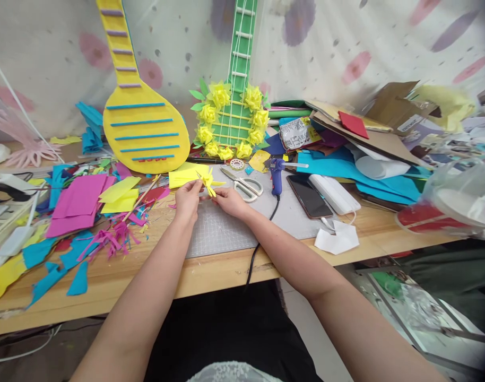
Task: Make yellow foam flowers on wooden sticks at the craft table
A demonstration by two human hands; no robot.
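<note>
Evidently both hands are pinching one small piece of thin yellow paper cut into narrow pointed strips, raised above the left half of a grey gridded cutting mat, towards its far edge. The left hand grips its left side between thumb and fingertips; the right hand nips its lower end. Too hard a squeeze or twist could tear or crease those slender strips; too slack a pinch could let it drop. A black cable passes beneath the right forearm and over the near edge of the pale wooden table; snagging it might drag the blue-purple plastic glue gun into the silver-bladed, white-handled scissors. Whether its nozzle is hot, I cannot tell.
</note>
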